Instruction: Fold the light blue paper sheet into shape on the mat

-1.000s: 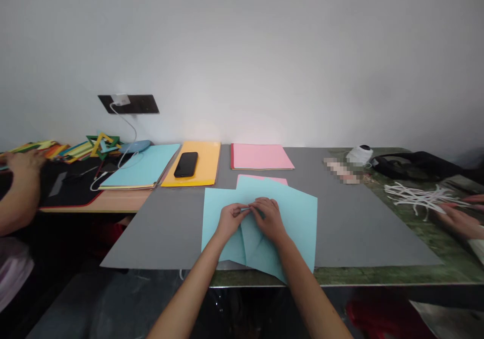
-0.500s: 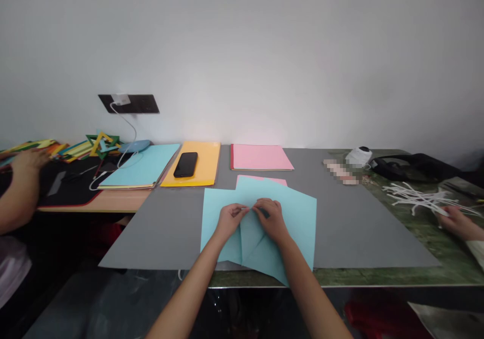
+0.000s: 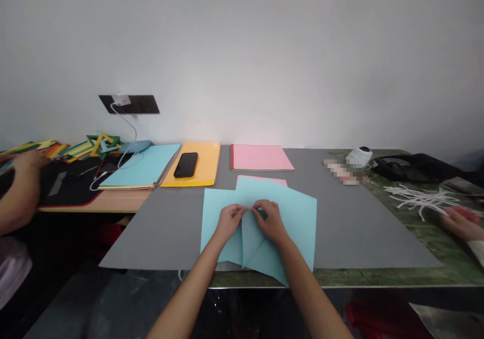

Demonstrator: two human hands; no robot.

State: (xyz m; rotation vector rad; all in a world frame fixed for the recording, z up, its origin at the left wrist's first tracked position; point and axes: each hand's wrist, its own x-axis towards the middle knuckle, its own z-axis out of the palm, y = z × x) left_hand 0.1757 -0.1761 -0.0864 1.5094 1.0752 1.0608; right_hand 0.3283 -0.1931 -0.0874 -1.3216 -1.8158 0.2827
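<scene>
A creased light blue sheet of paper [image 3: 298, 218] lies partly folded before me, its lower tip reaching past the table's front edge. My left hand [image 3: 230, 222] is closed, thumb and fingers pinching the paper near its middle crease. Close beside it, my right hand [image 3: 271, 220] pinches the same paper at the fold, fingertips almost meeting the left ones. A raised flap stands between the two hands, with a slanting crease running below it. Pink paper [image 3: 278, 181] peeks out behind the blue sheet's far edge.
A grey sheet [image 3: 351, 228] covers the table. Behind lie pink papers [image 3: 262, 157] and a yellow stack [image 3: 207, 160] bearing a phone [image 3: 186, 165]. Blue papers [image 3: 145, 165] are at left. A co-worker's hand [image 3: 459, 223] touches white cords [image 3: 419, 198] at right; another person's arm [image 3: 24, 187] is far left.
My hands stay pinched at the fold, the right one shifting only slightly. At right, the co-worker's hand and the white cords have moved a little.
</scene>
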